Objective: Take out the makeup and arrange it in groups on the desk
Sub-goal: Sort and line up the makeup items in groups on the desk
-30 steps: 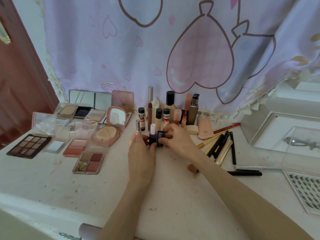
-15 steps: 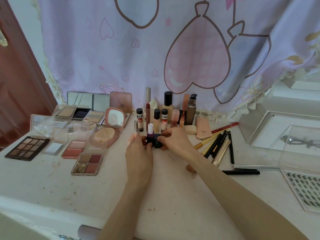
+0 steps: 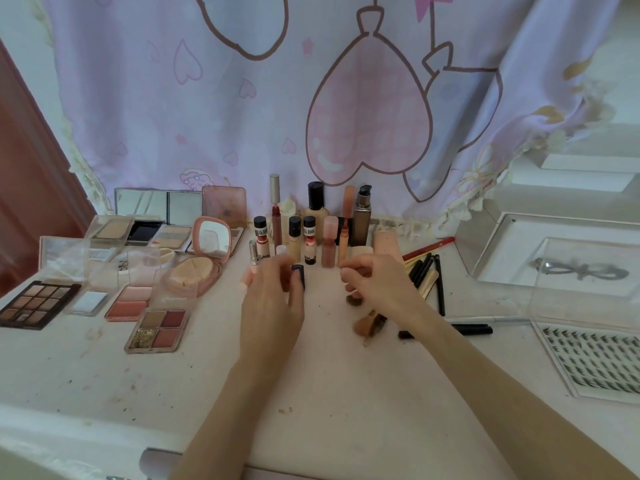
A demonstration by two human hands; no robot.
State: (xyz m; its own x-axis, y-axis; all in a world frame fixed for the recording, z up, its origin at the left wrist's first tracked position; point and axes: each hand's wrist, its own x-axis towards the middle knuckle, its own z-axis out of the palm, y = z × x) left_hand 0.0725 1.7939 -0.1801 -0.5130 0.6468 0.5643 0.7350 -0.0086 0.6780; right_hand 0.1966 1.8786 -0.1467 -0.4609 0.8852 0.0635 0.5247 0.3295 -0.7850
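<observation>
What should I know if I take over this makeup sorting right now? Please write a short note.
Left hand: fingers around a small dark bottle standing on the desk, just in front of the upright bottles and tubes.
Right hand: loosely curled, holds nothing, beside the left.
Done: palettes and compacts grouped open on the left; bottles and tubes at the back centre; pencils and brushes on the right.
Left: settle the dark bottle in the bottle group; a short brush and a black pencil lie loose near the right forearm.
</observation>
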